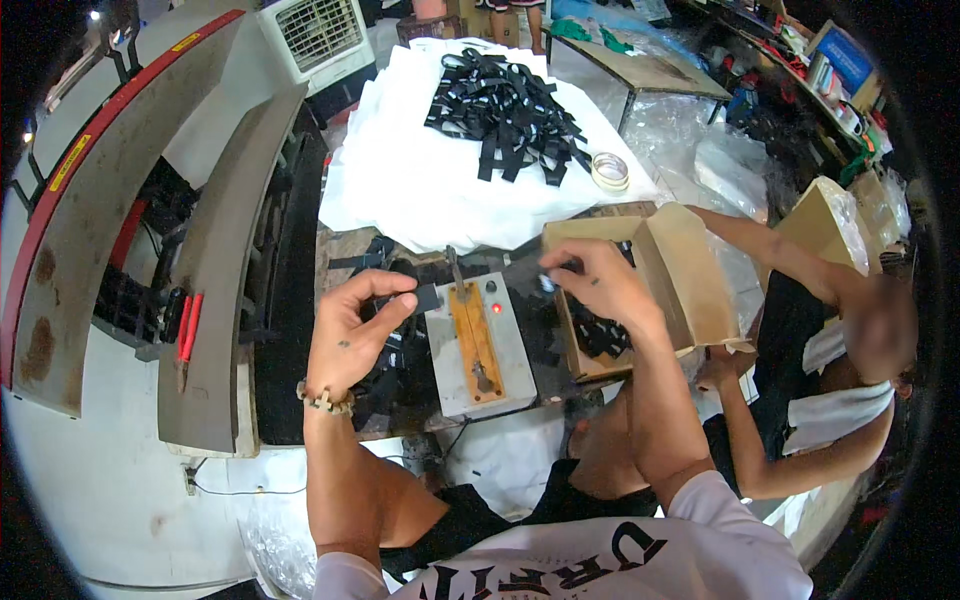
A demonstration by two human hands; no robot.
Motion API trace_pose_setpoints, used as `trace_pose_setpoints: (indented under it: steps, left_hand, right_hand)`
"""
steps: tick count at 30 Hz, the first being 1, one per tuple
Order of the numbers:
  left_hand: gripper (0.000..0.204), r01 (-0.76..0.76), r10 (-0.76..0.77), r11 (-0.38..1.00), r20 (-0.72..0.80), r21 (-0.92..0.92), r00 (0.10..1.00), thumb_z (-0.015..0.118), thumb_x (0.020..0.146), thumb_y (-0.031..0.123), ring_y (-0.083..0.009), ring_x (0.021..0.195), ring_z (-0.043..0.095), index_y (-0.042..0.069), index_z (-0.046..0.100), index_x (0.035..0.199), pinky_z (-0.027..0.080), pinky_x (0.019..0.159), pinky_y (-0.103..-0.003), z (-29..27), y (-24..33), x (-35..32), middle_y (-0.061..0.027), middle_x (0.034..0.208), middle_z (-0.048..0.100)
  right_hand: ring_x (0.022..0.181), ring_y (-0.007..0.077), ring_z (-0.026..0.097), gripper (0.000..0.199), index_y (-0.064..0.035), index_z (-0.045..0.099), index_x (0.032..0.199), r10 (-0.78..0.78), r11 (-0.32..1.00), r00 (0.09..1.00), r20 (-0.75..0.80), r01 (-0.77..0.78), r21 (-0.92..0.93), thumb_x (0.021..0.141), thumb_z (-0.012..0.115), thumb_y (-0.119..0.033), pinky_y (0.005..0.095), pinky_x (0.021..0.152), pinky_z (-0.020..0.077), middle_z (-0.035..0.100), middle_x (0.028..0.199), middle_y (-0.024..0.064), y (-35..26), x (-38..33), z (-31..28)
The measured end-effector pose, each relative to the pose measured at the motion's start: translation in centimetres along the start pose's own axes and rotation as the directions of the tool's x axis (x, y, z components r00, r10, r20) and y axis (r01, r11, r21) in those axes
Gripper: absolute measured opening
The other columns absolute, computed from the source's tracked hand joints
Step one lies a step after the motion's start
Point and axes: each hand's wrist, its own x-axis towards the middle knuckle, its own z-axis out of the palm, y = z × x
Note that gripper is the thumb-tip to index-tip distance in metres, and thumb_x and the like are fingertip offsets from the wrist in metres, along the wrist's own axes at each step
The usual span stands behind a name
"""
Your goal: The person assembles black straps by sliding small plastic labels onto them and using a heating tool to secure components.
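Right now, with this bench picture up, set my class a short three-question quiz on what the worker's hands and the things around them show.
1. True or false: the left hand pinches a short black strap piece between thumb and fingers.
2. What sits between the two hands? A) a grey box with a wooden lever and a red light B) a pair of scissors C) a glue bottle
3. Fill in: the right hand reaches over an open ______ box with black pieces inside.

Key: 1 true. 2 A, the grey box. 3 cardboard.
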Motion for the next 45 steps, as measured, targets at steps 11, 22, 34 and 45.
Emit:
trace_pose_setpoints:
  steps: [11,22,34,45]
  left_hand:
    - [0.018,-0.173,0.168,0.968,-0.039,-0.182,0.985,0.075,0.085,0.003,-0.0096,0.086,0.065,0.000,0.071,0.102,0.050,0.078,-0.024,3.4,2.9,-1.6,-0.0048,0.092,0.072]
    - [0.015,0.003,-0.020,0.909,-0.036,-0.417,0.999,0.067,0.090,-0.001,-0.0093,0.076,0.063,-0.002,0.067,0.104,0.053,0.070,-0.024,2.9,2.8,-1.0,-0.0052,0.089,0.069]
    - [0.014,0.049,-0.043,0.956,0.029,-0.289,0.999,0.068,0.089,0.001,-0.0082,0.073,0.063,-0.001,0.069,0.104,0.052,0.067,-0.023,3.0,0.7,-0.4,-0.0033,0.087,0.068]
    - [0.017,0.116,-0.103,0.963,0.069,-0.243,0.992,0.069,0.088,0.000,-0.0058,0.074,0.060,-0.002,0.070,0.104,0.048,0.066,-0.020,2.8,0.3,-0.3,-0.0028,0.084,0.067]
  right_hand:
    - [0.090,0.0064,0.060,0.032,-0.0049,0.066,0.117,-0.121,0.651,0.992,-0.039,0.110,0.751,0.087,0.076,-0.010,0.0253,0.077,0.0491,0.068,0.099,0.0025,-9.4,-0.8,2.2]
    - [0.074,0.0014,0.050,0.021,-0.0025,0.067,0.112,0.004,0.722,1.000,0.018,-0.016,0.692,0.092,0.070,-0.006,0.0182,0.062,0.0392,0.064,0.088,-0.0030,-8.0,-0.7,3.1]
    - [0.063,0.0003,0.050,0.016,-0.0019,0.070,0.106,0.037,0.755,0.998,-0.057,0.010,0.656,0.091,0.068,-0.005,0.0182,0.051,0.0371,0.065,0.080,-0.0018,-6.5,0.0,5.4]
    - [0.058,0.0006,0.050,0.014,-0.0037,0.072,0.103,0.049,0.775,0.998,-0.028,-0.020,0.631,0.091,0.067,-0.008,0.0192,0.048,0.0376,0.065,0.073,-0.0016,-5.9,0.2,5.8]
